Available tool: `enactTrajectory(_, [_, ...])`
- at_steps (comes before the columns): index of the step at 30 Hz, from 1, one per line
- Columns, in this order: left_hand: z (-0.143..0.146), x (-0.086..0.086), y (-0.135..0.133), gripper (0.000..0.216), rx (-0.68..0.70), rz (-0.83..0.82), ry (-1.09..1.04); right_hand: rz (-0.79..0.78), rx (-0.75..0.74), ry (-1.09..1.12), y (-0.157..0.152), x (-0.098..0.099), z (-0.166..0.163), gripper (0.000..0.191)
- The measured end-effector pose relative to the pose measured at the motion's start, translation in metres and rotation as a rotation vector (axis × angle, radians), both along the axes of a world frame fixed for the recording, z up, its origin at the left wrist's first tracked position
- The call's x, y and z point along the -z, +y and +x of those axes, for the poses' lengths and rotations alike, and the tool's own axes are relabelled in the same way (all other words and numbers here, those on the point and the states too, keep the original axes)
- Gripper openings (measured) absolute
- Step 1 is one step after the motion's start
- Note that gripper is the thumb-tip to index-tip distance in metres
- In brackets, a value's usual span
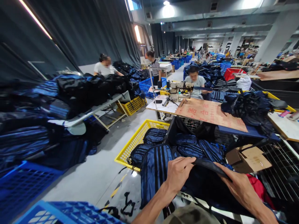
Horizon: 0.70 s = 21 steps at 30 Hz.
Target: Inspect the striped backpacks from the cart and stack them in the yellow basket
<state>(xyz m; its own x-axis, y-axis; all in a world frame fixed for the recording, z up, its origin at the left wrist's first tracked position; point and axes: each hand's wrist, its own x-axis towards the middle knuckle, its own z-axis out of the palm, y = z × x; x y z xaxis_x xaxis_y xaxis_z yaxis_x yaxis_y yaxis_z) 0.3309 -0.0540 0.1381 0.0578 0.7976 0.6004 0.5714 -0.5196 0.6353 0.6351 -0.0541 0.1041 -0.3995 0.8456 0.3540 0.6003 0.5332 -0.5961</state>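
A dark bag (203, 180) is held up in front of me, its upper edge raised toward the camera. My left hand (178, 172) pinches the left end of that edge, thumb and fingers closed on the cloth. On the other side my right hand (237, 183) grips the edge, with its fingertips partly hidden behind the fabric. Just left of the held bag stands a blue backpack with black stripes (155, 168). More striped blue bags (190, 149) lie beyond my hands.
A yellow crate (129, 144) holds bags ahead. Blue crates (70, 214) stand at lower left, beside a bag-heaped table (93, 109). Ahead, a co-worker (196, 82) sits behind a sewing machine (179, 88); a cardboard box (249, 158) is at right.
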Motion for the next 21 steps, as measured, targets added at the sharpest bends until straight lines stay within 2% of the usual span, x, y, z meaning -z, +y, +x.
enactTrajectory(3, [0.001, 0.007, 0.000, 0.028, -0.033, 0.077, 0.007, 0.022, 0.066, -0.009, 0.001, 0.004, -0.015, 0.045])
enactTrajectory(5, [-0.005, 0.004, -0.001, 0.025, 0.047, 0.008, -0.006, 0.036, 0.097, -0.020, 0.004, 0.004, -0.015, 0.043])
enactTrajectory(8, [-0.029, -0.005, -0.005, 0.024, 0.188, -0.315, -0.051, 0.101, 0.158, -0.023, 0.011, -0.005, 0.003, 0.038])
enactTrajectory(11, [-0.059, -0.011, -0.012, 0.044, 0.259, -0.712, -0.070, 0.211, 0.248, -0.016, 0.020, -0.018, 0.030, 0.034])
enactTrajectory(14, [-0.075, -0.008, -0.021, 0.058, 0.425, -0.922, -0.107, 0.280, 0.376, 0.011, 0.027, -0.025, 0.048, 0.032])
enactTrajectory(17, [-0.076, -0.005, -0.028, 0.054, 0.566, -0.932, -0.242, 0.243, 0.451, 0.069, 0.032, -0.027, 0.047, 0.036])
enactTrajectory(19, [-0.076, -0.007, -0.029, 0.047, 0.526, -0.859, -0.315, 0.184, 0.438, 0.106, 0.035, -0.029, 0.037, 0.038])
enactTrajectory(21, [-0.080, -0.014, -0.024, 0.036, 0.385, -0.732, -0.295, 0.125, 0.418, 0.113, 0.037, -0.033, 0.020, 0.039])
